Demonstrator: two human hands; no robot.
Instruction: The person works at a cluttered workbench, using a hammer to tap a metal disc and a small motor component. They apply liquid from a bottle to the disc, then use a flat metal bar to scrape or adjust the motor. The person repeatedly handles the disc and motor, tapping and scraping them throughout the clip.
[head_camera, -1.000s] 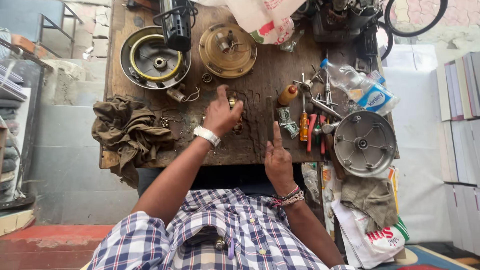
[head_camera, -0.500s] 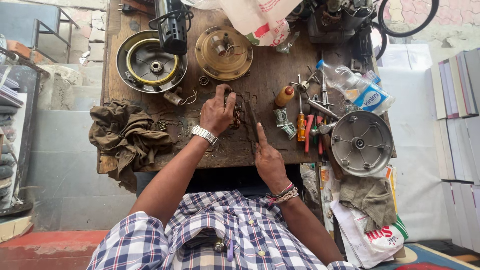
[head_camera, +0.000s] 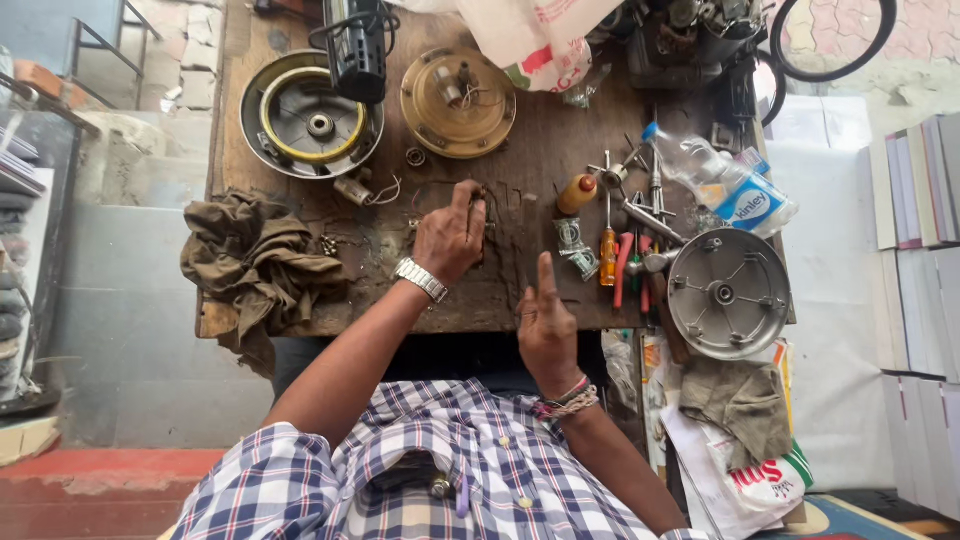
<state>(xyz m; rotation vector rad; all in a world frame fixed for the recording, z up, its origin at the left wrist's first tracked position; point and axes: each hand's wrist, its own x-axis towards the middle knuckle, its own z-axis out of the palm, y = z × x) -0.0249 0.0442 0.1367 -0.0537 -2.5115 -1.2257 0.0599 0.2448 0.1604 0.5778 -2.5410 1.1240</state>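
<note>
Nearest, the right hand (head_camera: 548, 322) hovers at the desk's (head_camera: 520, 190) near edge, forefinger raised, holding nothing. Beyond it the left hand (head_camera: 450, 238) pinches a thin dark wire (head_camera: 487, 232), its long axis running roughly away from the person, mid-desk.

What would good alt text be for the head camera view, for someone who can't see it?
Seen from above, a person at a worn wooden workbench pinches a small part in the left hand, while the right hand is raised with one finger up. Around them lie round metal housings, screwdrivers, a plastic bottle and a brown rag.
</note>
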